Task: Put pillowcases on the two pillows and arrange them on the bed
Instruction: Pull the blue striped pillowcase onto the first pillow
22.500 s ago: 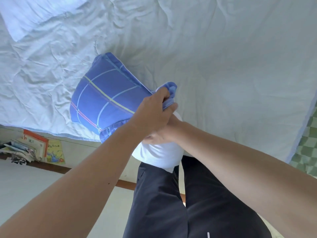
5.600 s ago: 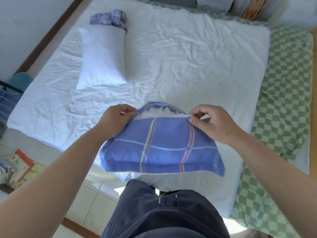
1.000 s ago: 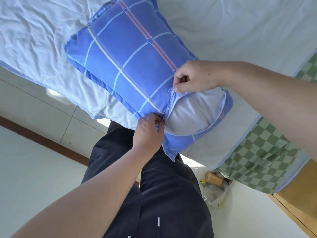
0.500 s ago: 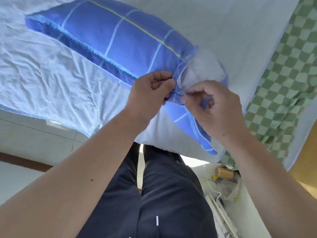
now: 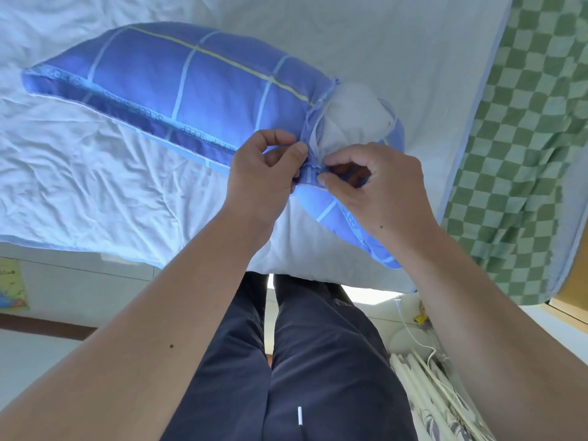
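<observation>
Pillowcase (image 5: 203, 90), soft and limp, is best held at its open hem, where left hand (image 5: 264, 173) and right hand (image 5: 378, 189) pinch it over the pillow (image 5: 350, 119).

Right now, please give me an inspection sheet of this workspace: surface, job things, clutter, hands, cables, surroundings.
Surface: bed with wrinkled white sheet; green checked blanket along its right side.
Job things: blue pillowcase nearly covers the pillow, whose white end shows at the opening.
Clutter: yellow book on the floor at left.
Hands: left hand and right hand both pinch the pillowcase's open edge.
Cables: white cable on the floor at lower right.
Surroundings: pale tiled floor, the person's dark trousers.
</observation>
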